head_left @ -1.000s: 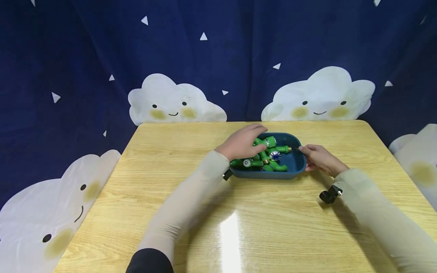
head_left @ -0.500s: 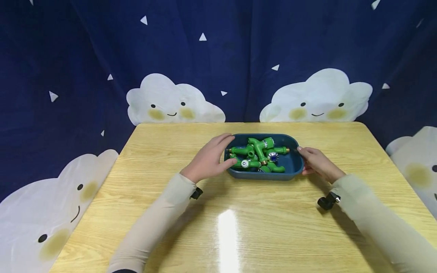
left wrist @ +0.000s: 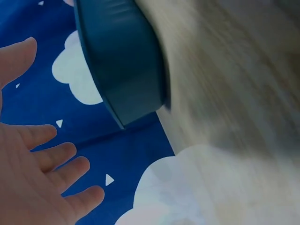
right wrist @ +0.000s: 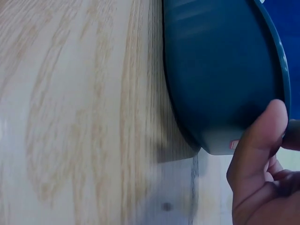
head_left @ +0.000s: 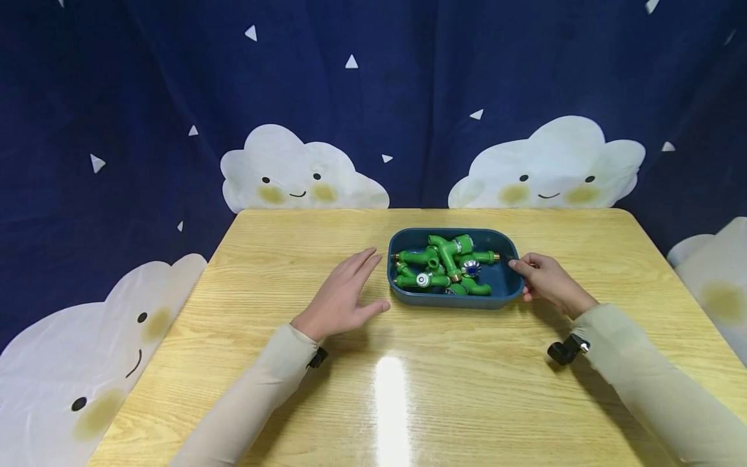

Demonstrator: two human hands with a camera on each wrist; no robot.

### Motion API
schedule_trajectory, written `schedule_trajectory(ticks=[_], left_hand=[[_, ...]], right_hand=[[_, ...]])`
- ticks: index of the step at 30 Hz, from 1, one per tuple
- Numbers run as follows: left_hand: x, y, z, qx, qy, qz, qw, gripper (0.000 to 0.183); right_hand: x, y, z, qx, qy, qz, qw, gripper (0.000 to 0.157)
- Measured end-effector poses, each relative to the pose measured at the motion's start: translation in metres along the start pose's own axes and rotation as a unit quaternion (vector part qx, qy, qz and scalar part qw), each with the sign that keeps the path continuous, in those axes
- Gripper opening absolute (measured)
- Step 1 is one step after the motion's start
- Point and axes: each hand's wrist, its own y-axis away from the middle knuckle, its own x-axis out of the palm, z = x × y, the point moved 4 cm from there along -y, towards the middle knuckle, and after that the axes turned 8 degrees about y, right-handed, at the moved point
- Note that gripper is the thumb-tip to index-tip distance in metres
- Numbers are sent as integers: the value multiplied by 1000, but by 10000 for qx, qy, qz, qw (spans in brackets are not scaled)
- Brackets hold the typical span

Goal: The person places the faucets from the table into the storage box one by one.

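A dark teal plastic tub [head_left: 455, 301] stands toward the back of the table, with several green faucets [head_left: 448, 256] piled in it, some with brass ends and round handles. At the tub's right end my right hand [head_left: 547, 279] pinches the rim between thumb and fingers; the right wrist view shows the thumb [right wrist: 262, 136] on the outside wall. Left of the tub, apart from it, my left hand [head_left: 341, 295] hovers with fingers spread and holds nothing. The left wrist view shows that palm [left wrist: 33, 178] facing the tub's end wall [left wrist: 126, 65].
The tub rests on a light wood-grain table [head_left: 467, 389], whose back edge lies just behind it. A dark blue curtain [head_left: 408, 84] with white clouds and triangles hangs around the table.
My left hand has moved from above the faucets, leftward past the tub's left end, and down to the table's left-middle area. My right hand keeps its grip on the rim.
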Motion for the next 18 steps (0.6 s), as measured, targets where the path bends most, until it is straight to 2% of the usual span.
schedule_trajectory(ticks=[7, 18], left_hand=[[3, 5, 6, -191, 161, 59, 9997, 84], [3, 11, 10, -281, 201, 97, 9994, 85]], right_hand=[[1, -2, 2, -29, -41, 59, 10000, 35], [1, -5, 2, -6, -116, 55, 9999, 32]])
